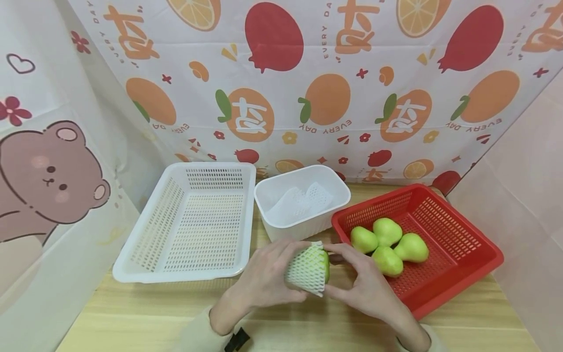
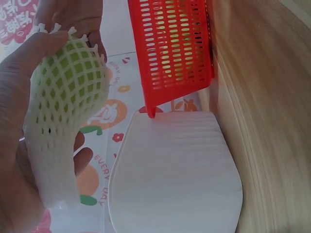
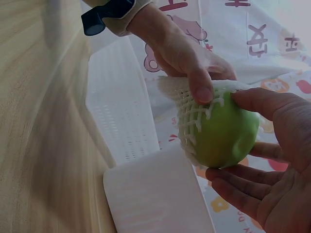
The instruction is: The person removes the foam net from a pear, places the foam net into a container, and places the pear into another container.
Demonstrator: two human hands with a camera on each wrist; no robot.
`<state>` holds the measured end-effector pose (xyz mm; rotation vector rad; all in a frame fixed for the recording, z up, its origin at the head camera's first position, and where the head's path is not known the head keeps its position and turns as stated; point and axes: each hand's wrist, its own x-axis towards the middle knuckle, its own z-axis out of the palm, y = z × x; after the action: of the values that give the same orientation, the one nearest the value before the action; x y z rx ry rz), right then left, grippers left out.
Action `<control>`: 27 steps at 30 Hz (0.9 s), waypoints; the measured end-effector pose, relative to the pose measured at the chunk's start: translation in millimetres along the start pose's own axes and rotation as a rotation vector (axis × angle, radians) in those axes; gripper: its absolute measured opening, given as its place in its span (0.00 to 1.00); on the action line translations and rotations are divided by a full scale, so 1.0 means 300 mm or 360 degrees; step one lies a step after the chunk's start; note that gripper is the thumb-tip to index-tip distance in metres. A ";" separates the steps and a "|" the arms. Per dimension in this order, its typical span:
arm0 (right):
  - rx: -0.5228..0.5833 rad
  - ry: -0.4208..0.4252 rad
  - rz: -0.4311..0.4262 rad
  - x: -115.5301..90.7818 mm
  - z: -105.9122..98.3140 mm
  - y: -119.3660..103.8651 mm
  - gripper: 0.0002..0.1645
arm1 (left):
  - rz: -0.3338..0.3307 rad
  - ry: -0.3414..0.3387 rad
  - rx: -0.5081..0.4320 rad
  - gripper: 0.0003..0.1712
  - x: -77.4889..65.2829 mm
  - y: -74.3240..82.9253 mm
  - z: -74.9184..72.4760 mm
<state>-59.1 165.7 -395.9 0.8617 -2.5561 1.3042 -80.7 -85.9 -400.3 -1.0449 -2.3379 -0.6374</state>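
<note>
A green pear [image 3: 228, 133] sits partly inside a white foam net sleeve [image 1: 306, 270], held up over the table between both hands. My left hand [image 1: 271, 274] grips the sleeve and the pear within it, its thumb pressing the net near the sleeve's open rim. The pear's rounded end shows bare past that rim in the right wrist view. My right hand [image 1: 367, 281] holds this bare end with thumb and fingertips. In the left wrist view, the sleeve's narrow tail hangs down beside the left palm.
A white perforated basket [image 1: 184, 274] stands at the left. Behind the hands, a white bin [image 1: 303, 222] contains several foam net sleeves [image 1: 299, 203]. The red basket [image 1: 462, 288] at the right holds several green pears [image 1: 387, 261]. A fruit-printed curtain [image 1: 286, 98] hangs behind.
</note>
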 end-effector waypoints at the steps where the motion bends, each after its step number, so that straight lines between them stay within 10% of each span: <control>1: -0.0004 -0.0005 0.0001 0.000 0.002 0.001 0.45 | 0.0004 -0.0002 0.0000 0.58 0.000 0.001 0.001; 27: -0.0101 0.0072 0.0041 -0.003 -0.042 -0.007 0.48 | 0.0054 0.0007 0.0087 0.46 0.003 0.007 -0.010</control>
<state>-58.7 174.9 -387.2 0.7814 -2.5669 1.2279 -78.9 -86.1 -396.9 -1.0555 -2.3157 -0.5595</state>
